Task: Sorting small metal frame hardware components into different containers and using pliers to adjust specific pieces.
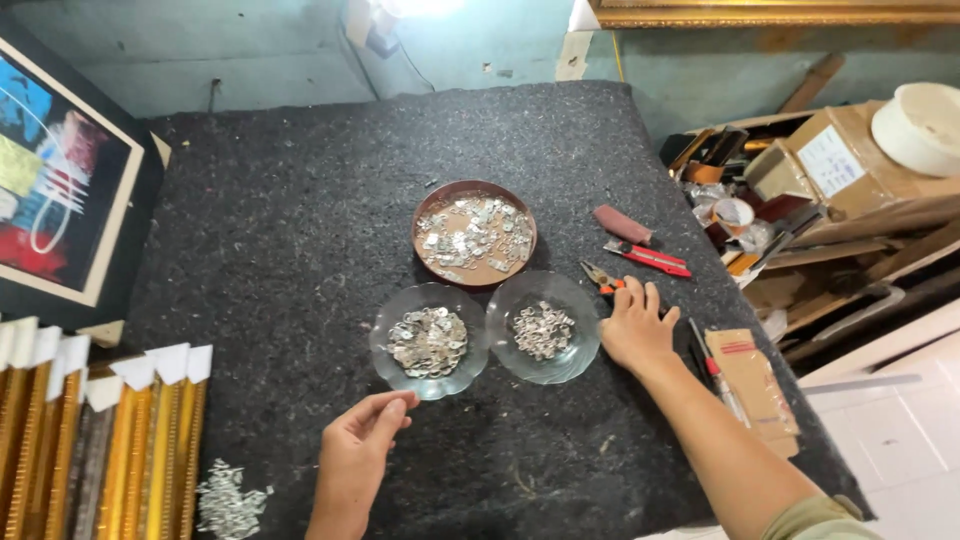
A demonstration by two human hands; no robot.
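Small metal clips are already split btwn two glass dishes (429, 340) and (543, 327); brown bowl (474, 233) is full, loose pile (228, 500) near frames. Left hand (362, 445) pinched, contents unclear, just below left dish. Right hand (636, 328) flat, holding nothing, beside pliers (603, 278).

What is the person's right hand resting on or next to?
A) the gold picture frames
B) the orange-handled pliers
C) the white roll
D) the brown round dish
B: the right hand lies flat on the dark felt table with its fingertips at the orange-handled pliers, just right of the clear glass dishes.
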